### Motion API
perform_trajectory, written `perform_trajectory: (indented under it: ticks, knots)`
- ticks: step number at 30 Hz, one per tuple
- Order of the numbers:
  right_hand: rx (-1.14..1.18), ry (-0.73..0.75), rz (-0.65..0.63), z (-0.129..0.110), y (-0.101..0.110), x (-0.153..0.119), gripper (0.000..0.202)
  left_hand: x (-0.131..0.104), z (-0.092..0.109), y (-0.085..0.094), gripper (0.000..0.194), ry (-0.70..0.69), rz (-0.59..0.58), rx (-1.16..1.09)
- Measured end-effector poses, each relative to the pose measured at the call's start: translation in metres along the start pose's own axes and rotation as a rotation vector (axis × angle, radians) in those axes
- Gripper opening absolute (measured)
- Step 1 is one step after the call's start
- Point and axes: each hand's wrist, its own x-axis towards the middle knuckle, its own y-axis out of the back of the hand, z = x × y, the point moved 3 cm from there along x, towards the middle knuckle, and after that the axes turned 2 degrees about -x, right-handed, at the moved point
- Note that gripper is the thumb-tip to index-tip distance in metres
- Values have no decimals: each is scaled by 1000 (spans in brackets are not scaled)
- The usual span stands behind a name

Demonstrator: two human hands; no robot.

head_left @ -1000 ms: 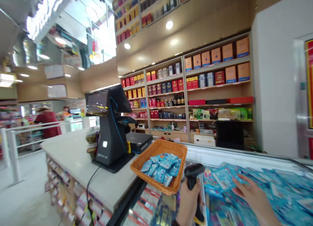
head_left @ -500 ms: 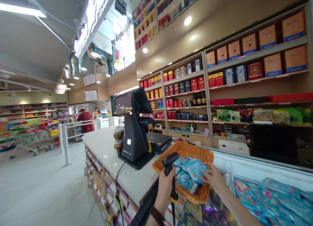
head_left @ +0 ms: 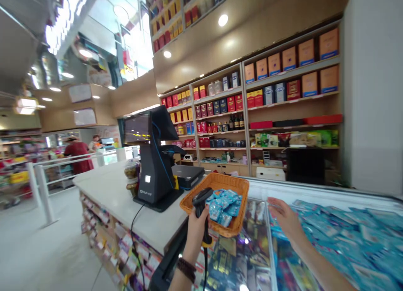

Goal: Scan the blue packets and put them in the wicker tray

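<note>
My left hand (head_left: 197, 224) is wrapped round the grip of a black barcode scanner (head_left: 201, 198), whose cable hangs down. Just behind the scanner, an orange-brown wicker basket (head_left: 217, 178) holds several small blue packets (head_left: 225, 205). My right hand (head_left: 285, 217) is over the glass counter (head_left: 252, 257), to the right of the basket. Its fingers are stretched out to the left and hold nothing. Beside it on the right spreads a large heap of blue packets (head_left: 349, 236).
A black point-of-sale terminal (head_left: 157, 157) stands on the white counter (head_left: 110, 188), with jars (head_left: 131, 177) to its left and a flat black box (head_left: 187, 175) to its right. Boxed goods fill the back shelves (head_left: 217, 115). A person in red (head_left: 77, 154) is far left.
My right hand has left the packets in the basket and moved right, beside the heap. The view has turned right. My left hand still holds the scanner.
</note>
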Motion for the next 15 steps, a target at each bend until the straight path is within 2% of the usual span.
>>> perform_trajectory:
  ticks: [5, 8, 11, 15]
  knots:
    - [-144, 29, 190, 5, 122, 1, 42, -21, -6, -73, 58, 66, -183, -67]
    - [-234, 7, 235, 8, 172, -4, 46, -35, -15, -118, 57, 94, -292, -90]
    - [-351, -40, 197, 13, 192, -14, 49, -51, -30, -157, 58, 116, -337, -103]
    - [-562, -20, -37, 20, 185, -35, 54, -73, -58, -192, 59, 170, -412, -111]
